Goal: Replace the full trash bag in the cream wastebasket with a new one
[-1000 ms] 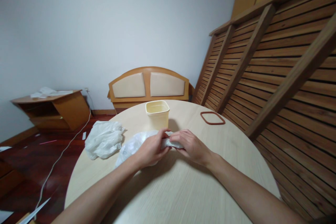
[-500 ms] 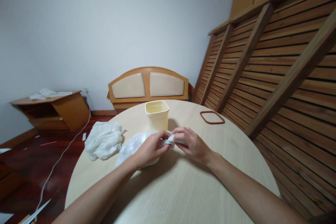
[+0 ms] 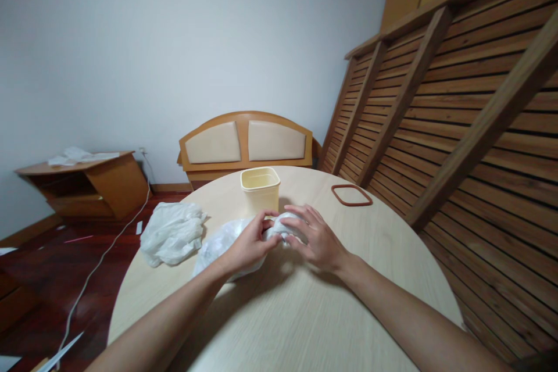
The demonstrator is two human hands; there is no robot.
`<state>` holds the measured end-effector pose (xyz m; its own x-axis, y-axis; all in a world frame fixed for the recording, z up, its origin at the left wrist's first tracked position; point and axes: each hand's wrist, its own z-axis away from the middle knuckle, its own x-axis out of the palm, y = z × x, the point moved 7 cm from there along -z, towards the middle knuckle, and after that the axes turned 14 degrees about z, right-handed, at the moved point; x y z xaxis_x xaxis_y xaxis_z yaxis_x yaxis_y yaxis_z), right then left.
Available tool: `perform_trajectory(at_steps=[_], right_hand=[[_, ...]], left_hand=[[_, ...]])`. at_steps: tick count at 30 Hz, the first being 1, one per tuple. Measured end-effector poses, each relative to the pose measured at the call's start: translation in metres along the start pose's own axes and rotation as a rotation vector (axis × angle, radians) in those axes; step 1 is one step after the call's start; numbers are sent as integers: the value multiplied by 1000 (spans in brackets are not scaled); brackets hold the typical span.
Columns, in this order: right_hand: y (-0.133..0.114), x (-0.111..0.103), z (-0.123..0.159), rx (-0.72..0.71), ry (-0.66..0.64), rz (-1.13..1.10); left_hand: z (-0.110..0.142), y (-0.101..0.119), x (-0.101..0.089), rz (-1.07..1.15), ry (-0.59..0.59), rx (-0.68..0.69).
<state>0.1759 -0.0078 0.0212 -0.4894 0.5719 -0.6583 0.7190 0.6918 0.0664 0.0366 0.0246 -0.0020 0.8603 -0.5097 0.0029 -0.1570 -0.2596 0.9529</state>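
Observation:
A white plastic bag [image 3: 220, 242] lies on the round table, and its bunched end [image 3: 285, 223] is between my hands. My left hand [image 3: 248, 244] has its fingers curled round the left side of that bunch. From the right, my right hand [image 3: 316, 238] cups the same bunch with bent fingers. Just beyond my hands stands a pale yellow square tub [image 3: 260, 189], upright with its top uncovered. Further left rests a second crumpled white plastic bag [image 3: 172, 233]. My left hand and forearm hide part of the nearer bag.
A brown rounded-square ring [image 3: 351, 195] lies at the right of the round table [image 3: 349, 314]. A wooden headboard [image 3: 244, 139] stands behind it. Slatted wooden panels [image 3: 479, 145] lean at the right. A low cabinet [image 3: 100, 186] and a white cable [image 3: 98, 264] are on the left.
The bunched end of the bag looks thicker and rounder between my hands. My right hand's fingers have spread wider around it. The tub, the ring and the other bag stay in place.

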Motion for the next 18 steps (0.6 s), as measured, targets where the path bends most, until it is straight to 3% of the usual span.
perform_trajectory(at_steps=[7, 18], right_hand=[[-7, -12, -1, 7, 127, 136], [-3, 3, 2, 83, -41, 176]], left_hand=[[1, -3, -7, -141, 91, -25], [2, -4, -1, -165, 49, 46]])
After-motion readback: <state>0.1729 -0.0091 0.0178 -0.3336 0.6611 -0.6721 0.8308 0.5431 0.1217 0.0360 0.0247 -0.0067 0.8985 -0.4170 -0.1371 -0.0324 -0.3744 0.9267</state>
